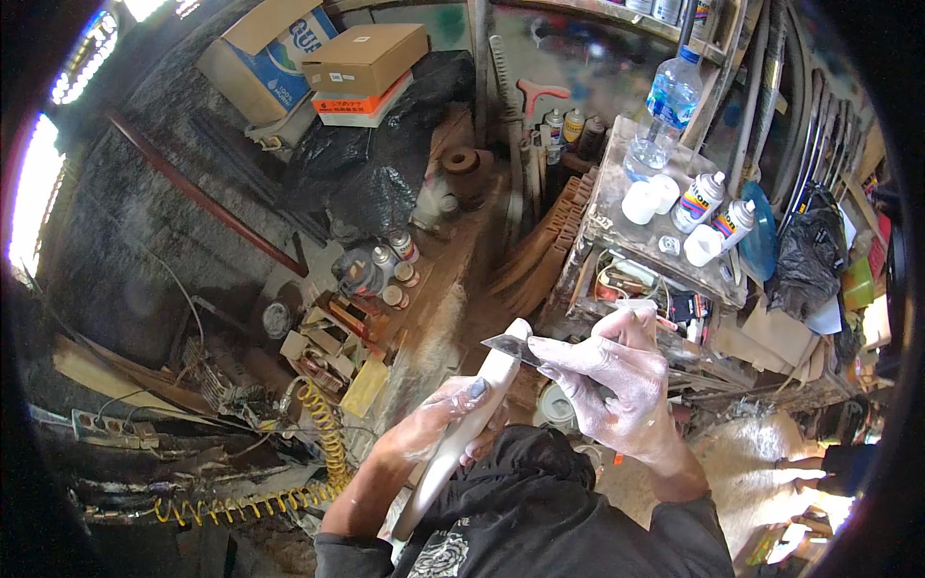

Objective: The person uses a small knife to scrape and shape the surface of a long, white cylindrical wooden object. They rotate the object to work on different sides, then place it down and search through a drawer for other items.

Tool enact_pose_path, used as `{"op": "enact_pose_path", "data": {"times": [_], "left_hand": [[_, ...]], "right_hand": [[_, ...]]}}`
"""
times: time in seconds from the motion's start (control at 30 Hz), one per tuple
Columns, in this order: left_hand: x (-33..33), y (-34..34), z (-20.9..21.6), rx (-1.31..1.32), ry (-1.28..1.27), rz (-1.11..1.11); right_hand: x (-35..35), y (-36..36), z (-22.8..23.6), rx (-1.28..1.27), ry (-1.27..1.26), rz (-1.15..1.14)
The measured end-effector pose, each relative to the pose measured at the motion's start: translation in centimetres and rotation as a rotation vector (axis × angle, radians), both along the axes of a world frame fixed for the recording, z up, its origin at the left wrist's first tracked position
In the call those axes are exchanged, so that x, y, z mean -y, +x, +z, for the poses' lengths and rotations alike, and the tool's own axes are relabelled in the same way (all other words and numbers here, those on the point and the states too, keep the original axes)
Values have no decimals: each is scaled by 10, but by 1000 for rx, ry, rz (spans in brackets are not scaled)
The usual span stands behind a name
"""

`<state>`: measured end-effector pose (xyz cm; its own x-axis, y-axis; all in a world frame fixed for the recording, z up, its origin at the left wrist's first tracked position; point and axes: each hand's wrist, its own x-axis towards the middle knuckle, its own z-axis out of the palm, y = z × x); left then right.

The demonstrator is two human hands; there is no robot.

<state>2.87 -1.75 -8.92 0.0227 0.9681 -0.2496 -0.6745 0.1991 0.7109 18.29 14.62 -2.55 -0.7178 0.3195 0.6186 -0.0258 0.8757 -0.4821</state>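
In my left hand is a long, smooth white piece, slightly curved, slanting up from my lap. The fingers wrap round it below its upper end. My right hand pinches a small dark, pointed flat piece between thumb and forefinger. That piece lies against the upper end of the white one; whether it is a blade or folded abrasive I cannot tell. White dust coats both hands, the right more heavily.
On the right, a worn wooden stand carries a water bottle, spray cans and white caps. Cardboard boxes sit on black plastic at the back. A yellow coiled hose and power sockets lie left.
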Motion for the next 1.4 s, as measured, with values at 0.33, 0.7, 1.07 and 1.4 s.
{"op": "enact_pose_path", "data": {"times": [0.33,0.7,1.07,1.4], "left_hand": [[1,2,2,-9,-24,-34],[-1,2,8,-47,2,-25],[-2,0,17,-132,59,-26],[-5,6,40,-199,9,-22]], "right_hand": [[-2,-1,-4,-71,-98,22],[2,5,-1,-36,-75,1],[0,6,2,-5,-8,49],[-2,8,-5,-241,-1007,214]]}}
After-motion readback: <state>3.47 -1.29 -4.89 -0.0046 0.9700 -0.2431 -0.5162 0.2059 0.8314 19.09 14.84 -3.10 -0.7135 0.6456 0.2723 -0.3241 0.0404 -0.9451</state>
